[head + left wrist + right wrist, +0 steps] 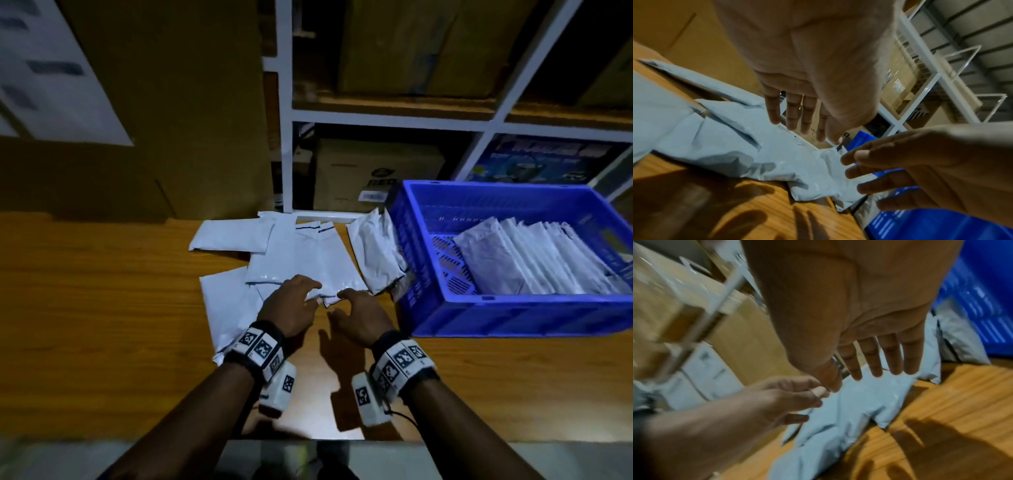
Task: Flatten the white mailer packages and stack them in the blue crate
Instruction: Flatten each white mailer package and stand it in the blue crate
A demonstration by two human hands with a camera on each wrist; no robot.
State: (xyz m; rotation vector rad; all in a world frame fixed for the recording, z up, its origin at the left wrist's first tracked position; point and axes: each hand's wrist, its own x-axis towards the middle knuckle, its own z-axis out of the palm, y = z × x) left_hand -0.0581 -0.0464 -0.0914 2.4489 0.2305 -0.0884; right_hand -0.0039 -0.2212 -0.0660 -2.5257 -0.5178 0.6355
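We take the blue crate [507, 313] as our landmark; it sits on the wooden table [102, 291] at the right. Far left of the crate, one white mailer [229, 236] lies flat, long axis running left-right. Nearer us, another mailer [226, 305] lies with its long axis pointing away from us, partly under the left wrist. Between these and the crate lies the middle mailer [305, 260], long axis running from us toward the shelf unit [387, 116], its striped end pointing at the shelf.

The left hand [291, 308] rests on that mailer's near edge; in the left wrist view its fingers [793, 113] are straight and slightly spread. The right hand [363, 315], closer to the crate, touches the same near edge, fingers [890, 356] straight and side by side, pinching nothing.

A crumpled mailer [376, 253] leans against the crate's left wall. Inside the crate a stack of mailers [534, 257] lies flat, long axes pointing away from us.
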